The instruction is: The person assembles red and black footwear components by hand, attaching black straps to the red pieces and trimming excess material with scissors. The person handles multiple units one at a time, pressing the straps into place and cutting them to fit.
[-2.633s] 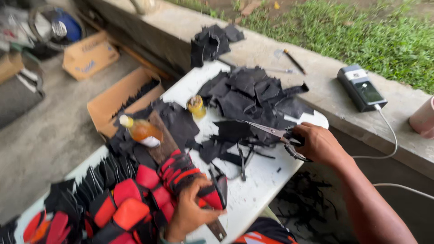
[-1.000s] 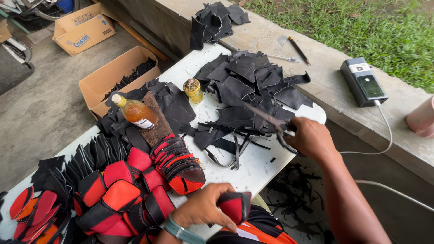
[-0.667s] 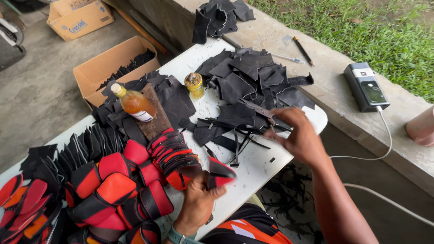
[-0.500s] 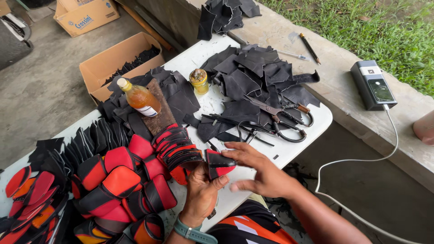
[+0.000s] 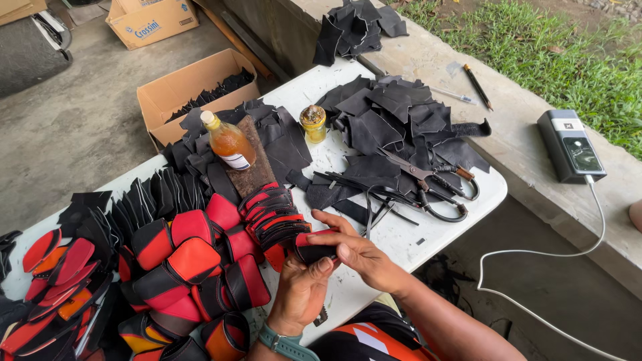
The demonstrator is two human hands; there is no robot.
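Now both hands, left hand (image 5: 302, 287) and right hand (image 5: 356, 251), pinch one red-black leather piece (image 5: 313, 250). Likely risk: an elbow nudges the stacked pieces (image 5: 274, 217) off the table (image 5: 414, 237).

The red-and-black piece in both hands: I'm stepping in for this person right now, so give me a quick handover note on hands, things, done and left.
Left hand: grips the red-and-black piece from below.
Right hand: fingers on top of the same piece, pressing it.
Scissors: set down on the white table, beside the black scraps, in no hand.
Glue bottle and small jar stand upright behind the work.
Done, by the look of it: a row of red-and-black pieces next to the hands, and folded red and black parts heaped on the left.
Left: the piece in hand; many black scraps uncut.
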